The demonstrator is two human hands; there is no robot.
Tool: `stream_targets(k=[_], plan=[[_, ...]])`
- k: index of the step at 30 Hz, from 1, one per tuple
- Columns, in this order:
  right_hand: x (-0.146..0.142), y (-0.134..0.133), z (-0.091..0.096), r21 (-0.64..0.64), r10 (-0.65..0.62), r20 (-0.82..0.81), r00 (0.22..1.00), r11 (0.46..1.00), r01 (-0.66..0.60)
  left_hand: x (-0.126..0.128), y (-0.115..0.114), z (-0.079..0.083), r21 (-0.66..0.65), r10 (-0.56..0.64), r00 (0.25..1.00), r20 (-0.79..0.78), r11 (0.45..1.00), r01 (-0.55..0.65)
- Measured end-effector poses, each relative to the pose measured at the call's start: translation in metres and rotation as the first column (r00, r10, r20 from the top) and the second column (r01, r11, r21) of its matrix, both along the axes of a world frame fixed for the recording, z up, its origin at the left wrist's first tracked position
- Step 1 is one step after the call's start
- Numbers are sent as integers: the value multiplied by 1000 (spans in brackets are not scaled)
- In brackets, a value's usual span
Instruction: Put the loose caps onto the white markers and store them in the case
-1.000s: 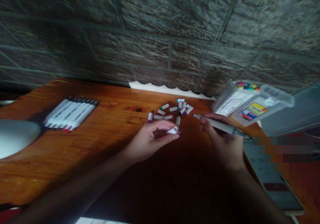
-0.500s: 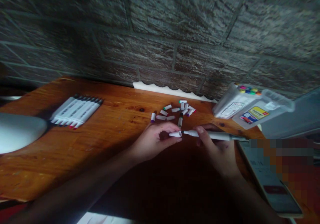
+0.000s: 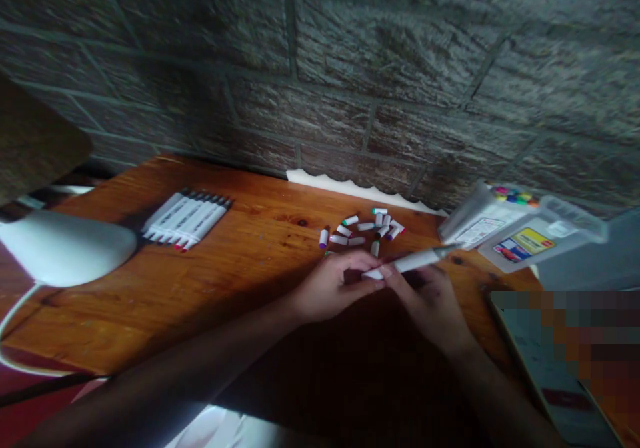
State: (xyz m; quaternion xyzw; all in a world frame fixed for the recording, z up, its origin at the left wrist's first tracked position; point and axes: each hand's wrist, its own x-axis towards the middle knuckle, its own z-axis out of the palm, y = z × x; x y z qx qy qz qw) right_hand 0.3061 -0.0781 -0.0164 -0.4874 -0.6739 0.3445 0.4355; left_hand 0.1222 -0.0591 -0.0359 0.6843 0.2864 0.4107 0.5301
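Note:
Between the thumb and fingers of my left hand is a small white marker cap. My right hand grips a white marker, its grey end pointing up to the right. The cap meets the marker's near end where my fingertips come together; whether it is fully seated cannot be made out. Just beyond my hands lie several loose white caps with coloured ends, purple and green among them. A side-by-side row of white markers rests farther left on the wooden table.
Clear plastic cases, one with coloured marker ends showing, stand at the back right. A tablet-like device lies at the right. The white lamp base and its cable are at the left. A stone-block wall rises behind.
The cap and marker, apart before, now touch. The marker's far end has tilted upward. The view has shifted left, bringing more of the lamp into sight.

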Motion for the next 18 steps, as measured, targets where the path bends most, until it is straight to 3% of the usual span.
stream_targets(k=[2,5,9,13,18], plan=[[5,10,5,-15,25,8,1000,1000,-25,-3,5,4,-134,41,993,114,991,-25],[10,28,12,11,-33,242,970,999,32,-14,14,13,-239,157,960,231,966,-101],[0,46,7,95,-156,580,799,988,124,-26,23,18,-199,328,892,310,940,-276],[-9,51,-9,108,-177,599,781,984,140,-25,21,12,-77,363,870,335,930,-359],[8,46,-19,97,-140,556,819,990,104,-19,16,5,-64,263,921,287,965,-256]])
